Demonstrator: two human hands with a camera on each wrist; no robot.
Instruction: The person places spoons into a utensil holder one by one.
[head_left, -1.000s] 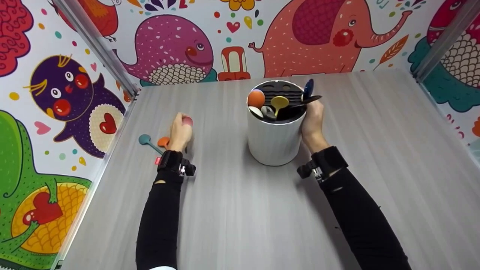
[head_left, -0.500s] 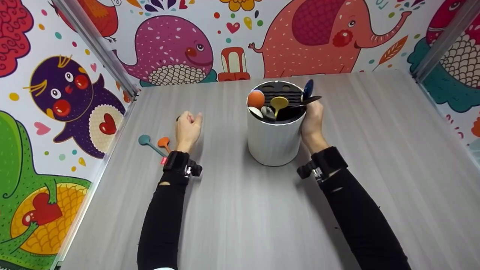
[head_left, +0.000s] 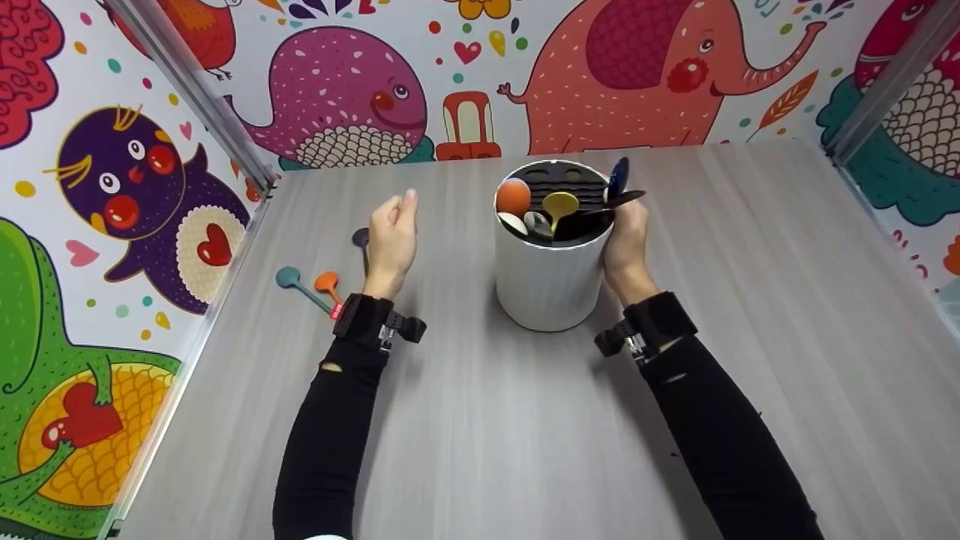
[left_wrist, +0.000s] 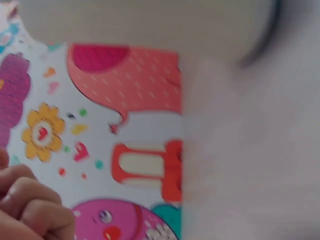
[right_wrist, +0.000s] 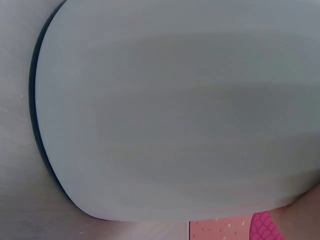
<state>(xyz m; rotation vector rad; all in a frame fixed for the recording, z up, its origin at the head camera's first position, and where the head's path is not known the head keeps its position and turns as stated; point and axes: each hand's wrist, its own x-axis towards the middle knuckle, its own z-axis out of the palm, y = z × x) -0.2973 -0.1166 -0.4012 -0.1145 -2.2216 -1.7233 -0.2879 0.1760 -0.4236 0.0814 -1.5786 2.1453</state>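
Observation:
My left hand (head_left: pixel 394 240) hovers left of a white utensil holder (head_left: pixel 547 289), fingers curled and thumb pointing up. I cannot tell whether something is inside its curl; the left wrist view shows only folded fingers (left_wrist: pixel 37 207). My right hand (head_left: pixel 626 244) grips the holder's right side, its fingers partly hidden behind the wall. Inside the holder's black insert stand an orange round head (head_left: pixel 514 198), a gold spoon (head_left: pixel 560 204), white and silver spoon heads, and dark blue and black utensils at the right. The holder's wall (right_wrist: pixel 175 125) fills the right wrist view.
On the table left of my left hand lie a teal spoon (head_left: pixel 289 277), an orange spoon (head_left: pixel 327 282) and a dark spoon (head_left: pixel 361 238), their handles partly covered by my wrist. A small red tag (head_left: pixel 336 310) shows there. Cartoon-printed walls (head_left: pixel 465 67) close off the back and sides.
My left hand has moved right and away from me, uncovering the dark spoon. A pink round thing seen by its fingers a second ago is out of sight. My right hand and the holder stayed put.

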